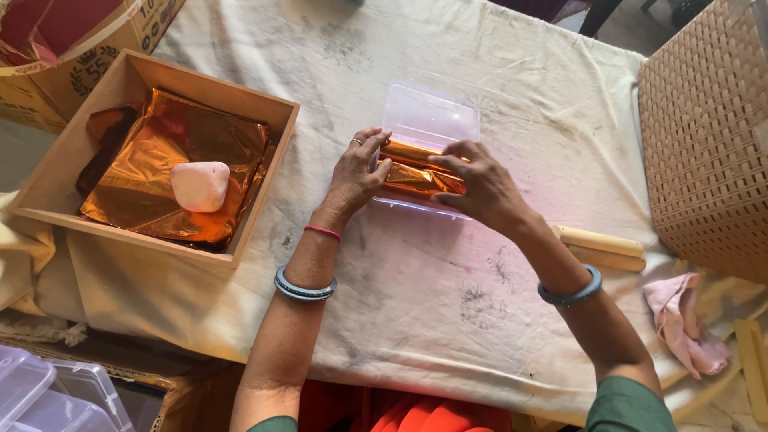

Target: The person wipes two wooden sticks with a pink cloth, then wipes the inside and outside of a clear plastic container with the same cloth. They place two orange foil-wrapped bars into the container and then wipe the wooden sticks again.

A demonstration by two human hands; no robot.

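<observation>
I see a wooden tray (264, 108) at the left, holding a stack of copper foil sheets (172, 152) weighted by one pink stone (200, 186). A woven chair (704, 136) crowds the right edge, with one wooden block (600, 246) and one pink cloth (684, 320) near it. My left hand (356, 172) and right hand (480, 184), fingers curled, press one folded foil sheet (416, 170) onto a clear plastic box (428, 120) mid-table. The cloth-covered table (432, 296) lies open toward me.
</observation>
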